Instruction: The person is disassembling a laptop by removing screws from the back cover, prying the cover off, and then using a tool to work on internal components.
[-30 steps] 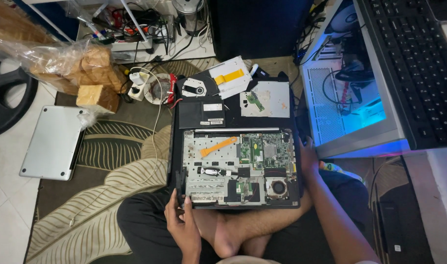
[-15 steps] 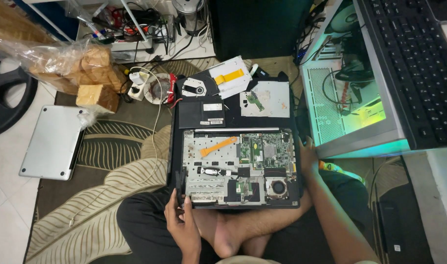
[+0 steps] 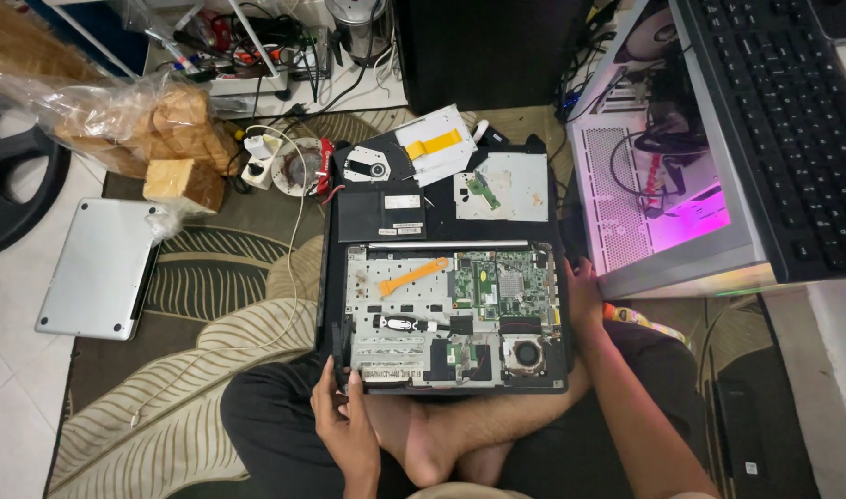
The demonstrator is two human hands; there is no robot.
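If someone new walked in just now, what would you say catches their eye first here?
First, the opened black laptop with its bare circuit board at centre, gripped at its near-left corner by the left hand and at its right edge by the right hand. An orange plastic pry tool lies on it. To the right, a clear-sided computer case glows pink.

We look straight down on a pale tiled floor (image 3: 7, 370), partly covered by a dark brown rug (image 3: 192, 360) with large cream leaf shapes. At the far left a black weight plate (image 3: 7, 199) lies on the tiles, and near it a silver closed laptop (image 3: 95, 268). Along the top stands a white rack (image 3: 247, 55) full of tangled cables. At right, a glass-sided computer case (image 3: 668, 176) glows pink inside, lighting its panel; a black keyboard (image 3: 784, 120) rests on it.
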